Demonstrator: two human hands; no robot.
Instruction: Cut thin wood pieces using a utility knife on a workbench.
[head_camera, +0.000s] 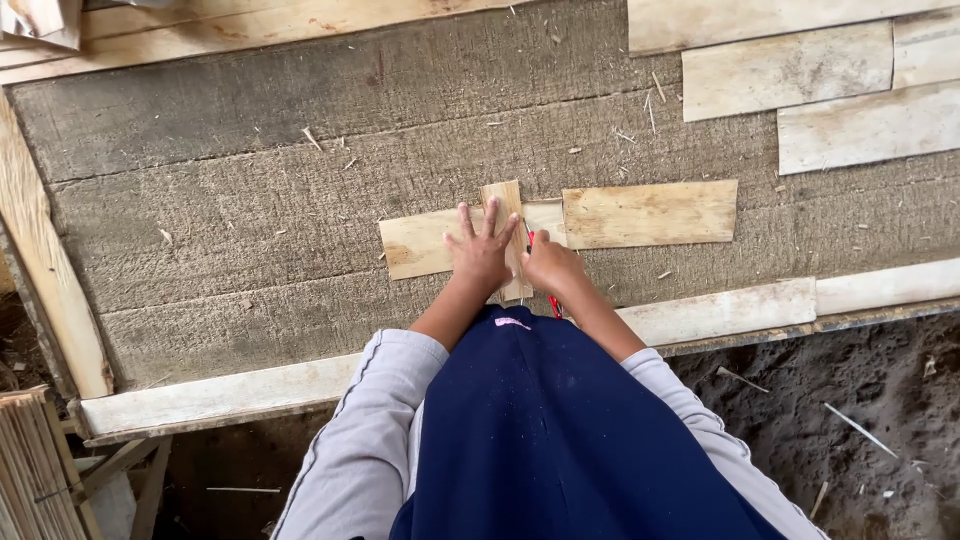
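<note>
My left hand (481, 248) lies flat with fingers spread on a narrow upright strip of thin wood (504, 205), which crosses a wider veneer sheet (415, 243) on the grey workbench (250, 200). My right hand (550, 264) is closed around a red-handled tool (553, 303), its tip at the right edge of the strip. A second veneer sheet (650, 213) lies flat just right of my hands.
Several pale veneer pieces (785, 70) are laid out at the bench's far right. Pale boards (720, 310) edge the near side, and another board (45, 260) runs along the left. A bundle of thin strips (35, 470) stands at lower left. Dirt ground (860, 420) lies below.
</note>
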